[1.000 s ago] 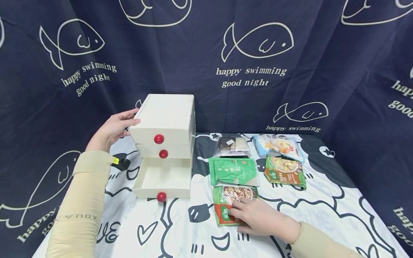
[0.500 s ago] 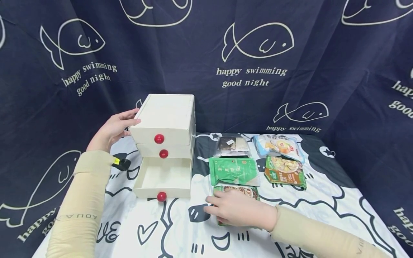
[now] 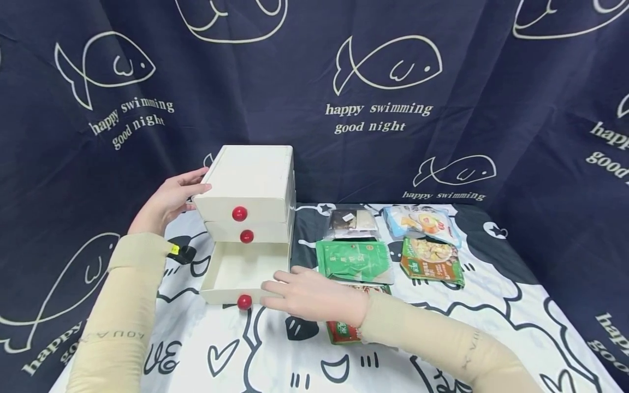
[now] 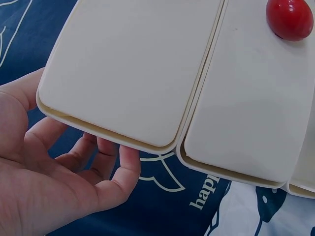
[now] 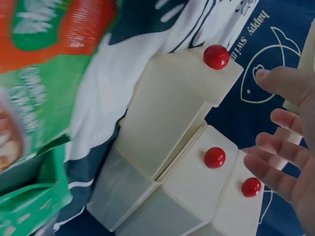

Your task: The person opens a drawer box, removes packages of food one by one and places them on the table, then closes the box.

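In the head view my left hand point(image 3: 169, 199) rests against the upper left side of a white three-drawer unit point(image 3: 250, 172). The left wrist view shows its bent fingers point(image 4: 128, 169) along the unit's side edge. The bottom drawer point(image 3: 248, 273) is pulled out, its red knob point(image 3: 244, 302) facing me. My right hand point(image 3: 309, 295), holding nothing, hovers by that drawer's front right corner with fingers extended and spread. Under the right forearm lies a red-and-green food packet point(image 3: 344, 332), partly hidden; the right wrist view has the packet point(image 5: 42, 59) too.
Right of the unit lie a green pouch point(image 3: 354, 259), a clear-wrapped dark packet point(image 3: 352, 222), a blue-and-white bag point(image 3: 422, 222) and a brown-green packet point(image 3: 432, 262). A navy fish-print curtain point(image 3: 314, 71) hangs behind the patterned tablecloth point(image 3: 275, 360).
My right hand has left the red-and-green packet and moved left to the open drawer's front. The packet stays on the table. My left hand keeps its place on the unit.
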A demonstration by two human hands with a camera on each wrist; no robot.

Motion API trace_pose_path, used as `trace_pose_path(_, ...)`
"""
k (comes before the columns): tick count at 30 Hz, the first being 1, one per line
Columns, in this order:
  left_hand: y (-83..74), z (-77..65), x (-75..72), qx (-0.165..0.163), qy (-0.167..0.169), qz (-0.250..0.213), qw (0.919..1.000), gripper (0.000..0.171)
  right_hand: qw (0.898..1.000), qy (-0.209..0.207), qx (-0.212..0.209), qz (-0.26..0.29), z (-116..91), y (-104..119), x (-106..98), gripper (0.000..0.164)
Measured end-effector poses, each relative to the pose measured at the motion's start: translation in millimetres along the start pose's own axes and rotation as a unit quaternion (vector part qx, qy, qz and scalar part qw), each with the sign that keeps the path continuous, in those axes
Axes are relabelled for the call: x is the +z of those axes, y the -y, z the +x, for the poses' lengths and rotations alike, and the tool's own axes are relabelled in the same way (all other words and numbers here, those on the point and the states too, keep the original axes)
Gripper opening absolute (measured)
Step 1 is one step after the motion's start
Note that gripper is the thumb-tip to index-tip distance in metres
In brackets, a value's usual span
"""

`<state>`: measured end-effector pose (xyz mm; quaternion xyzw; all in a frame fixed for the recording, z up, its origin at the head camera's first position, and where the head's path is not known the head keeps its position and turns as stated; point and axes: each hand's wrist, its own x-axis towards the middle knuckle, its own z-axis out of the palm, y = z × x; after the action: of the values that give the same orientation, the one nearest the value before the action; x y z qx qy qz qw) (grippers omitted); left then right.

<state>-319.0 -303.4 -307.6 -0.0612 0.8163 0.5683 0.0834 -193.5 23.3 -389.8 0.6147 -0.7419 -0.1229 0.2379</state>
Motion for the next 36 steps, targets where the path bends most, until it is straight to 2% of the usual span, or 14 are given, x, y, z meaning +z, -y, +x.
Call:
trace_pose_path(5,0.5,1.4,0.0,0.000,0.004,-0.005,1.0000,0.080,1.000,-0.010,0.001,-0.010,22.0,-1.4,8.4,0.049)
trace_pose_path(7,1.1,1.5,-0.2,-0.001,0.006,-0.007,1.0000,0.080,1.000,-0.017,-0.001,-0.014,28.2,-0.9,13.6,0.049)
trace_pose_path(13,2.3,1.3,-0.9,0.003,0.007,-0.017,0.9998,0.080,0.998,-0.046,-0.022,-0.041,42.4,7.8,31.6,0.028)
trace_pose_path(16,2.2,1.2,-0.2,0.004,0.008,-0.020,0.9998,0.080,0.997,-0.054,-0.035,-0.049,47.7,13.6,39.9,0.023)
trace_pose_path(24,2.4,1.7,1.0,0.006,0.006,-0.017,0.9998,0.080,0.997,-0.032,-0.040,-0.052,58.3,24.7,52.5,0.026)
trace_pose_path(36,2.4,0.5,-0.6,0.003,0.007,-0.022,0.9997,0.081,0.993,-0.014,-0.064,-0.095,77.4,36.8,59.5,0.025)
